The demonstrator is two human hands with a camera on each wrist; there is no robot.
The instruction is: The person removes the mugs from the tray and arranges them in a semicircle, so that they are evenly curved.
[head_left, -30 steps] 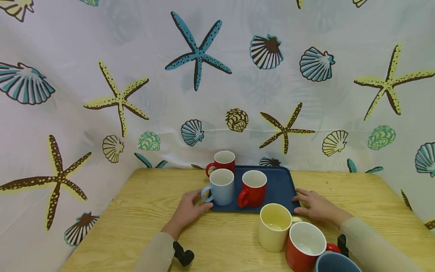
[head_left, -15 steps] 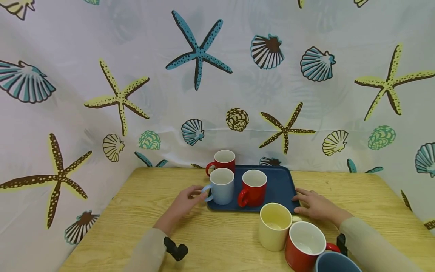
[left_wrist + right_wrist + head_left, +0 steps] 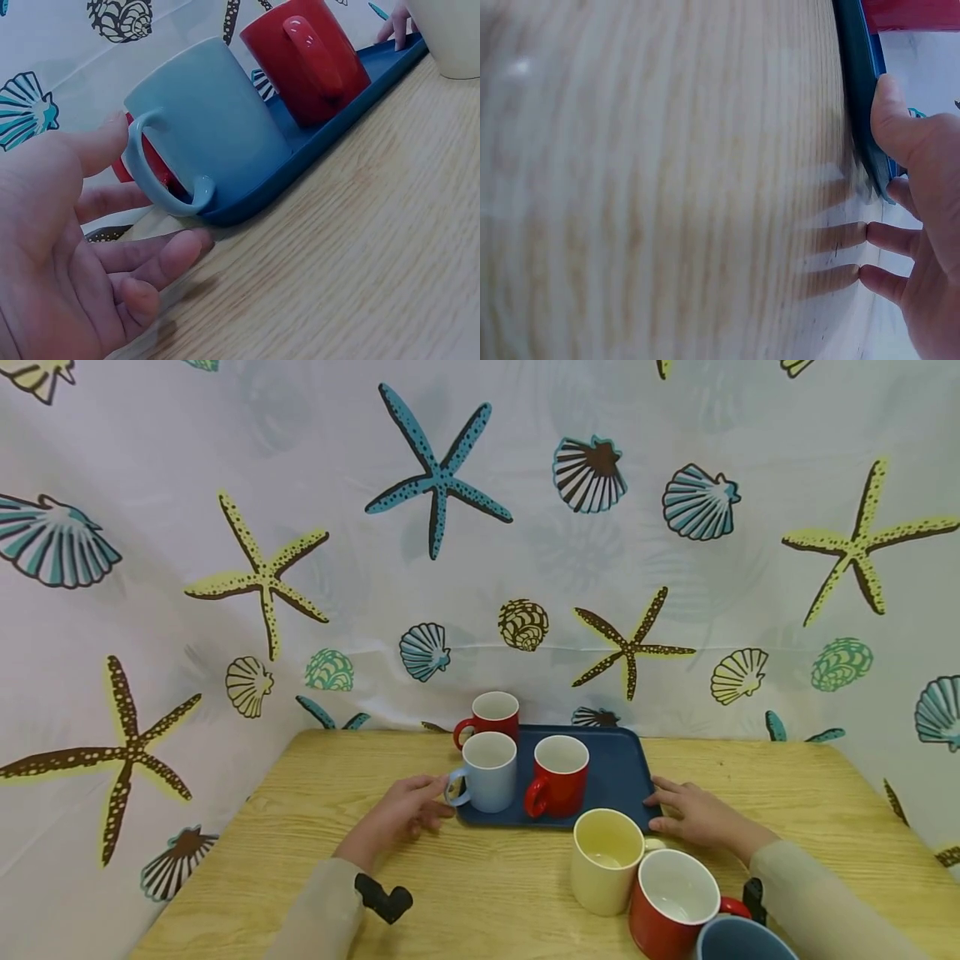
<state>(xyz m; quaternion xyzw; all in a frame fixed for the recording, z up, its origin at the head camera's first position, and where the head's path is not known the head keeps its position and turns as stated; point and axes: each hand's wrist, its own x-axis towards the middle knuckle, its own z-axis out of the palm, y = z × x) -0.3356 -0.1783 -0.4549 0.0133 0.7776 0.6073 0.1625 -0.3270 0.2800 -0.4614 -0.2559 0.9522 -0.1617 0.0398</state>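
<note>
My left hand (image 3: 397, 814) is beside the light blue mug (image 3: 491, 781), at its handle (image 3: 139, 161). In the left wrist view the thumb lies close against the handle's top, the other fingers loosely bent below and behind it; whether they touch is unclear. This mug stands upright on the left part of a dark blue tray (image 3: 615, 772). To its right on the tray stands a red mug (image 3: 566, 781) with a white inside. Another red mug (image 3: 498, 717) is behind, its base hidden. My right hand (image 3: 693, 814) rests at the tray's right edge, thumb on the rim, fingertips on the table.
A pale yellow mug (image 3: 600, 881), a red mug (image 3: 660, 914) and a darker blue mug (image 3: 742, 939), cut off by the frame, stand close together near my right forearm. A patterned cloth (image 3: 480, 568) hangs behind the wooden table (image 3: 487, 893).
My left hand has left the tray's front left corner, moving slightly left and up to the light blue mug's handle. The right hand, tray and mugs have stayed in place.
</note>
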